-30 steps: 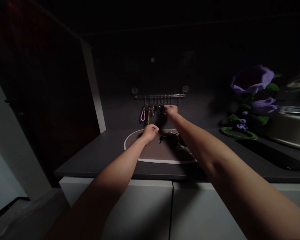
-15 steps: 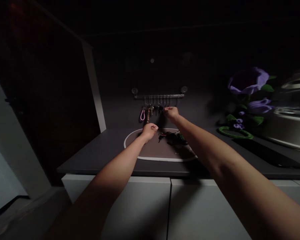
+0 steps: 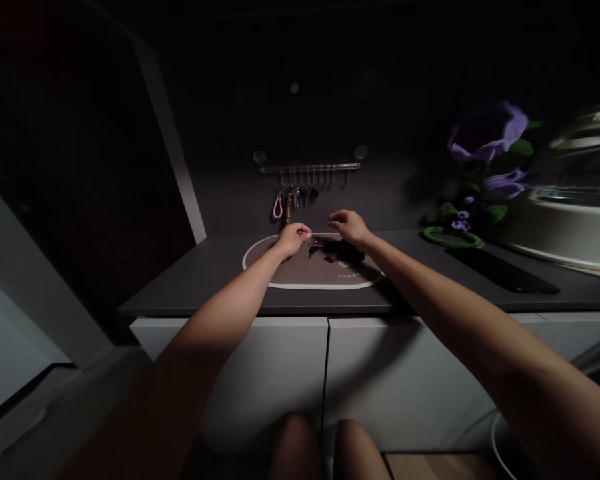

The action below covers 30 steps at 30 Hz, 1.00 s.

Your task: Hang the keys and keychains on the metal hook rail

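1. Keys [image 3: 296,195]: hanging on rail [image 3: 330,167], also heaped on mat [image 3: 290,275].
2. Right hand [image 3: 353,227]: now backed off rail, clear of hanging keys; fingers curled, can't tell if empty.
3. Left hand [image 3: 290,241]: over mat, fingers pinched, can't tell if gripping.

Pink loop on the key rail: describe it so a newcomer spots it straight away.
On the dark wall above the counter runs a clear rail. Near its left end hangs the pink loop, leftmost and pinker than the metallic keys beside it.
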Motion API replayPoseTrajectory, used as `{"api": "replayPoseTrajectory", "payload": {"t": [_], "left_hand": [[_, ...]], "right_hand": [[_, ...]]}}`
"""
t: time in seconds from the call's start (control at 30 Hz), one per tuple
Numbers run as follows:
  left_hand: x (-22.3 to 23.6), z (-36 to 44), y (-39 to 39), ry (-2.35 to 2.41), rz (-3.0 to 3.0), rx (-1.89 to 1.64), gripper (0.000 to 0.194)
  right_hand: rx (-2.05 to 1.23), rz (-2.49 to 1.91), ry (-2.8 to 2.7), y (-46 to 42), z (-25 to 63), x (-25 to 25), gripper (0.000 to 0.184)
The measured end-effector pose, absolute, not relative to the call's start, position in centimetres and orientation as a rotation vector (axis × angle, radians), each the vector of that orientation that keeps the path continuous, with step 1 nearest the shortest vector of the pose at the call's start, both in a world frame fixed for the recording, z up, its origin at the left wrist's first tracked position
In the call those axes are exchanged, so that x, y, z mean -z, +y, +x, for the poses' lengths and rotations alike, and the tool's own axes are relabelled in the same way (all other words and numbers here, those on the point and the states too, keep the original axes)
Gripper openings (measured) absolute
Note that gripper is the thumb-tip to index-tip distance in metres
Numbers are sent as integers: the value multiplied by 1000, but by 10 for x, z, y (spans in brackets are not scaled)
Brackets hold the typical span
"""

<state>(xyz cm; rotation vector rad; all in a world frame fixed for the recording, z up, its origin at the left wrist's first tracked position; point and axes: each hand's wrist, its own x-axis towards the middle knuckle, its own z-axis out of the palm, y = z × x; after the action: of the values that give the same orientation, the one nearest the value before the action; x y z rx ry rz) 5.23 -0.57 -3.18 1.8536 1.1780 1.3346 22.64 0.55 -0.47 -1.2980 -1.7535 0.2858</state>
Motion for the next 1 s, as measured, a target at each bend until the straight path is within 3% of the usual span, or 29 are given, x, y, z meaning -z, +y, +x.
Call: {"api": "replayPoseTrajectory", "payload": {"t": [0.4,0.6,1.0], "left_hand": [[43,48,5,1333,2466,-1089,20],[48,48,13,1320,2590,-981,28],[50,48,14,1338,2724,-867,25]], "right_hand": [[115,-1499,-2127,-16,229,24,27],[167,-1503,-2161,-13,229,26,28],[149,-1522,-2136,-12,229,26,28]]}}
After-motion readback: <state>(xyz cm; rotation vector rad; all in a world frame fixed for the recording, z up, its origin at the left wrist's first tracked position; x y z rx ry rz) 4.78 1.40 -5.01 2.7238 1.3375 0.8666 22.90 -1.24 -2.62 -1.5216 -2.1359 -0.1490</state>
